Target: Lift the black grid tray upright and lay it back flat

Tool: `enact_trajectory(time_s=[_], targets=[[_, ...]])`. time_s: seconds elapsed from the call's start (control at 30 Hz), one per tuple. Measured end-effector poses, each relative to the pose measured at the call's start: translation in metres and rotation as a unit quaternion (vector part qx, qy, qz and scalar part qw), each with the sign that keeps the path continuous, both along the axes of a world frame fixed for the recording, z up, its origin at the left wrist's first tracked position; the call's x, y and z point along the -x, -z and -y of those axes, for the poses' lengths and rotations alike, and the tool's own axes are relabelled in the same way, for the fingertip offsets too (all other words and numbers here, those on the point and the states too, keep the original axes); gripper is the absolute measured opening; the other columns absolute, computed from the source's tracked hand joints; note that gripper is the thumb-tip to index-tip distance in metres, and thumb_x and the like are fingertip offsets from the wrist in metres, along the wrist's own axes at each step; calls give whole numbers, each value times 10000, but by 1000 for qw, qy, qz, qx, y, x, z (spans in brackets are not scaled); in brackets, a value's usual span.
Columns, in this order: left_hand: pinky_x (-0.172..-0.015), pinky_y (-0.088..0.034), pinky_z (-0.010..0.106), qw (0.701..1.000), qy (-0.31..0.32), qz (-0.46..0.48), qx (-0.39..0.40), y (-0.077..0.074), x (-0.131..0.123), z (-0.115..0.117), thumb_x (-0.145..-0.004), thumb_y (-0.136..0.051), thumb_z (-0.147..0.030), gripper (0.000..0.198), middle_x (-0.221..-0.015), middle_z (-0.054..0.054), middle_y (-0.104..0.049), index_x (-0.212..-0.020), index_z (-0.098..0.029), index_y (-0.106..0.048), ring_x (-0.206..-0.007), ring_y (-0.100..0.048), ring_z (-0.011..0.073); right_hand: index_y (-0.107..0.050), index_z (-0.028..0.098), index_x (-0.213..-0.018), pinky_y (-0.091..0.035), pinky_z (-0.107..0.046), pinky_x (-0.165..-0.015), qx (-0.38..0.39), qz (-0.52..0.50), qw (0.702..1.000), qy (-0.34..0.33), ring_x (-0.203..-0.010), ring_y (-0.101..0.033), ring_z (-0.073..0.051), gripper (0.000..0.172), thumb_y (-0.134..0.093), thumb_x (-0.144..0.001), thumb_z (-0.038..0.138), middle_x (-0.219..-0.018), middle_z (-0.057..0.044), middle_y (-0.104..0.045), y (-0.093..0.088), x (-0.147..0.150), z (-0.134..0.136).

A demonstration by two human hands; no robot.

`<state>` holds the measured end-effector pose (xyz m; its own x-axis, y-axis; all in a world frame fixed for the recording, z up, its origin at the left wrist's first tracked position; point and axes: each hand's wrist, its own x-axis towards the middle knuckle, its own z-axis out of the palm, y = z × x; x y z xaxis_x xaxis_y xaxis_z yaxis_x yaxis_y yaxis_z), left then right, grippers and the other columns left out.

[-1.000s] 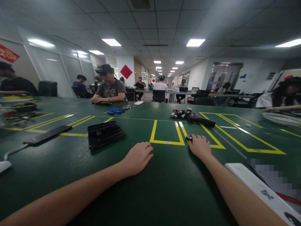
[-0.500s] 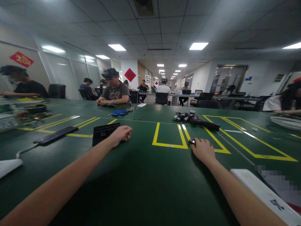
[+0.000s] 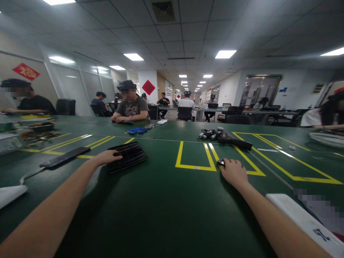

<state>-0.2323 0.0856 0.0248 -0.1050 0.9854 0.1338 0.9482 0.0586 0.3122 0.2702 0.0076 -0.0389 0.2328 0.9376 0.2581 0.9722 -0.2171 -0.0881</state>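
Observation:
My left hand [image 3: 106, 157] is closed on the left edge of a flat black case [image 3: 129, 156] with ridges or slots, rather like an opened wallet. The case is tilted over the green tabletop [image 3: 166, 200], its right end reaching towards the middle. Over on the right, my right hand [image 3: 234, 172] rests on the table with curled fingers. Between thumb and fingertips it grips a small black object [image 3: 221, 162] with a white mark; its kind is unclear. That hand lies beside the yellow tape outline [image 3: 195, 167].
A dark power strip [image 3: 66, 157] lies to the left. Beyond my right hand is a pile of black cables and a dark cylinder [image 3: 236, 143]. A white numbered box [image 3: 290, 211] sits near my right forearm. Across the table, a person [image 3: 131, 104] sits behind blue gloves [image 3: 137, 130].
My left hand has moved left across the black case and now grips its left edge. More of the case shows, tilted differently. My right hand stays nearly still with the small object.

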Motion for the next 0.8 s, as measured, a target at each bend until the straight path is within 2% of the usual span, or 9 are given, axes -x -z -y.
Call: enact_trajectory(time_s=[0.1,0.2,0.3,0.37,0.5,0.6,0.7,0.8], targets=[[-806,-430,312,995,22,-76,59,-2,0,-1,-583,-588,-475,408,-974,140,-657,-820,-148,-646,-943,-586,291,-526,164,-1106,-387,-454,-805,-5,-5,1000,-1,-1054,-445,-304,359,-374,-824,326,-1108,-133,-556,1,-3,-1],[-729,-442,320,988,14,-139,73,-4,-12,3,-617,-551,-528,428,-954,146,-654,-809,-154,-631,-885,-598,294,-494,157,-1172,-379,-441,-845,-22,-26,999,-12,-1086,-432,-298,398,-418,-813,309,-1144,-129,-551,0,-4,-1],[-689,-427,344,987,6,-159,23,1,-44,9,-685,-479,-532,417,-959,171,-633,-776,-143,-599,-887,-582,315,-439,119,-1242,-348,-387,-923,-65,-89,993,-49,-1125,-416,-266,476,-474,-793,275,-1183,-124,-541,-3,7,-1],[-667,-416,330,993,30,-115,-12,7,-75,13,-724,-442,-514,403,-926,153,-626,-805,-144,-575,-865,-578,294,-451,123,-1234,-340,-356,-948,-76,-158,980,-96,-1128,-428,-240,479,-502,-777,255,-1182,-107,-548,-5,22,1],[-594,-389,273,990,128,43,-46,24,-151,30,-767,-428,-443,329,-774,57,-580,-893,-151,-513,-709,-549,193,-479,166,-1204,-359,-361,-945,-59,-301,922,-238,-1104,-466,-213,473,-547,-744,253,-1175,-80,-539,-4,57,10],[-554,-364,247,960,241,135,-48,37,-197,50,-775,-445,-407,291,-686,-1,-499,-920,-156,-477,-619,-474,142,-507,182,-1165,-370,-384,-938,-68,-382,862,-327,-1082,-484,-218,443,-574,-732,249,-1154,-75,-546,3,74,15],[-559,-351,242,939,301,161,-47,47,-220,69,-772,-464,-389,278,-662,-28,-425,-938,-166,-450,-609,-417,126,-575,180,-1047,-361,-413,-946,-79,-421,814,-392,-1079,-484,-238,329,-591,-722,232,-1096,-68,-583,10,79,18],[-566,-348,249,931,316,175,-46,53,-225,80,-780,-454,-376,292,-672,-32,-391,-974,-162,-418,-616,-397,125,-595,173,-1002,-362,-419,-949,-70,-424,796,-425,-1061,-495,-241,288,-594,-719,226,-1062,-71,-595,10,78,20]])
